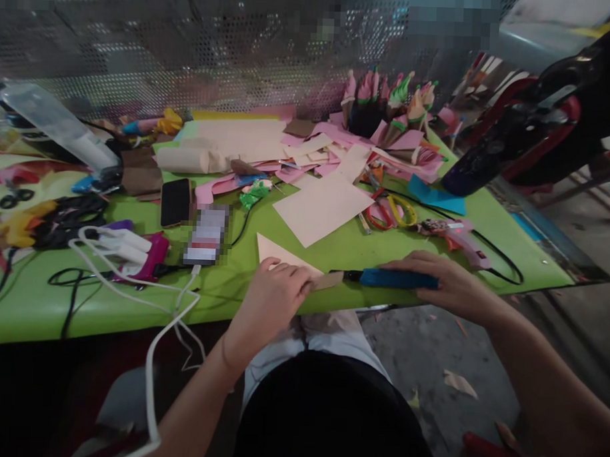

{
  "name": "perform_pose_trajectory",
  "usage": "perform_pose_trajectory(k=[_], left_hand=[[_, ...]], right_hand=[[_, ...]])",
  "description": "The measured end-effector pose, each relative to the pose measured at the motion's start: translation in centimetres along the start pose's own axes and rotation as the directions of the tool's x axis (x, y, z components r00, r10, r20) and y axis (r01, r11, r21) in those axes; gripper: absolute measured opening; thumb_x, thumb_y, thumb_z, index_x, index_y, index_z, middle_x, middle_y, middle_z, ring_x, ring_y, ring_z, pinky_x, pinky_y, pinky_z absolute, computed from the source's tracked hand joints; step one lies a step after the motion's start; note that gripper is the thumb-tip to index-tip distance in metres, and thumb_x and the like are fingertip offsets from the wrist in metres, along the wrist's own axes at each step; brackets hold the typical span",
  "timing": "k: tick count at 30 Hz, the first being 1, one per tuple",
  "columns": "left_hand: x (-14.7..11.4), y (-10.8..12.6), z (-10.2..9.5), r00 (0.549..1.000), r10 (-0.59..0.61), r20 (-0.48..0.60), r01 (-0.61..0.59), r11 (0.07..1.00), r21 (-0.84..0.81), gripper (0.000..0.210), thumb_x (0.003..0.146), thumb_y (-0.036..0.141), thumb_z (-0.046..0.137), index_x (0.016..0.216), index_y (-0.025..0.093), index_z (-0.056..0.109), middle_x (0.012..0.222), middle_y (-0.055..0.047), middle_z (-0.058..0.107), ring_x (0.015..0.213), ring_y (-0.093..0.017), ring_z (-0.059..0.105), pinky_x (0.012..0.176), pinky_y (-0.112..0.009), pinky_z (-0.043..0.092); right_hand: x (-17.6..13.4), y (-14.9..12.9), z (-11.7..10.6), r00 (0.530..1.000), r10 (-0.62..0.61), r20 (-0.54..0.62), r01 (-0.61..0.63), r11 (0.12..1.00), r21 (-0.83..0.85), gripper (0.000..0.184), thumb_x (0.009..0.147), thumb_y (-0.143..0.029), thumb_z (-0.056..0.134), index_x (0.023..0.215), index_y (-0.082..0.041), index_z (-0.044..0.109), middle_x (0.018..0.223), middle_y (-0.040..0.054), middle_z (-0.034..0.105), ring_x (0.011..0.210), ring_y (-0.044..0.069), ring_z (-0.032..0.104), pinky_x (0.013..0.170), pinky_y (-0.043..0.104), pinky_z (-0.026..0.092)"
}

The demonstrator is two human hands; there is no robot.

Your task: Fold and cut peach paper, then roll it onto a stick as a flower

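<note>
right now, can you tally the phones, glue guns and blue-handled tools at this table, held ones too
Phones: 2
Pink glue gun: 1
Blue-handled tool, in the right hand: 1
Total: 4

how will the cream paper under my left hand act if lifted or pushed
The cream paper looks thin and flat, so it should be light and may bend when lifted by its pointed corner. Its straight edges hint at some stiffness. On the smooth-looking green tabletop, it would probably slide if the left hand let go.
</note>
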State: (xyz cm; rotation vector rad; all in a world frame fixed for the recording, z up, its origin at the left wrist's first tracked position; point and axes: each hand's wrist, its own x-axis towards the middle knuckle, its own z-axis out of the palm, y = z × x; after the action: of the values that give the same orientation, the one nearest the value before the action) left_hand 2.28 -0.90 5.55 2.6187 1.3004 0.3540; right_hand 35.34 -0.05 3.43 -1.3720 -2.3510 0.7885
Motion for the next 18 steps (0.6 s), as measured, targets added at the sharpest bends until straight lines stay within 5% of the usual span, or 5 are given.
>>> perform_pose_trajectory(k=[8, 10, 14, 18], left_hand=[[1.2, -0.1, 0.8, 0.989, -0.135, -0.058, 0.141, 0.981, 0.130, 0.016, 0.097, 0.024, 0.050, 0.086, 0.018, 0.060, 0.086, -0.004, 0.067, 0.086, -0.021, 0.061, 0.084, -0.039, 0.043], [1.2, 0.0, 1.4, 0.982, -0.162, -0.100, 0.177, 0.971, 0.161, 0.009, 0.094, 0.025, 0.055, 0.095, 0.018, 0.060, 0.093, -0.006, 0.066, 0.093, -0.023, 0.060, 0.087, -0.040, 0.044], [0.8, 0.3, 2.6, 0.961, -0.189, -0.201, 0.220, 0.965, 0.141, 0.028, 0.090, 0.020, 0.061, 0.118, 0.018, 0.057, 0.116, -0.010, 0.061, 0.112, -0.027, 0.054, 0.095, -0.042, 0.045], [0.3, 0.4, 3.7, 0.963, -0.164, -0.216, 0.181, 0.981, 0.063, 0.016, 0.093, 0.013, 0.053, 0.106, 0.019, 0.062, 0.114, -0.009, 0.062, 0.108, -0.023, 0.056, 0.093, -0.038, 0.049]], right_hand=[[-0.3, -0.5, 0.3, 0.999, -0.040, -0.011, 0.039, 0.998, -0.042, 0.056, 0.075, -0.013, 0.050, 0.125, -0.032, 0.067, 0.104, 0.0077, 0.066, 0.097, 0.027, 0.063, 0.084, 0.043, 0.054], [-0.5, -0.6, 0.4, 0.999, -0.041, -0.020, 0.040, 0.998, -0.049, 0.056, 0.076, -0.013, 0.050, 0.126, -0.032, 0.067, 0.104, 0.0078, 0.065, 0.096, 0.026, 0.063, 0.084, 0.042, 0.054], [-0.7, -0.9, 0.7, 0.999, -0.047, -0.021, 0.045, 0.995, -0.085, 0.060, 0.074, -0.011, 0.048, 0.127, -0.033, 0.065, 0.102, 0.0072, 0.064, 0.094, 0.024, 0.063, 0.082, 0.040, 0.054], [-1.0, -1.2, 0.9, 0.998, -0.051, -0.038, 0.046, 0.991, -0.124, 0.062, 0.073, -0.010, 0.046, 0.128, -0.033, 0.064, 0.102, 0.0067, 0.063, 0.093, 0.024, 0.063, 0.081, 0.039, 0.054]])
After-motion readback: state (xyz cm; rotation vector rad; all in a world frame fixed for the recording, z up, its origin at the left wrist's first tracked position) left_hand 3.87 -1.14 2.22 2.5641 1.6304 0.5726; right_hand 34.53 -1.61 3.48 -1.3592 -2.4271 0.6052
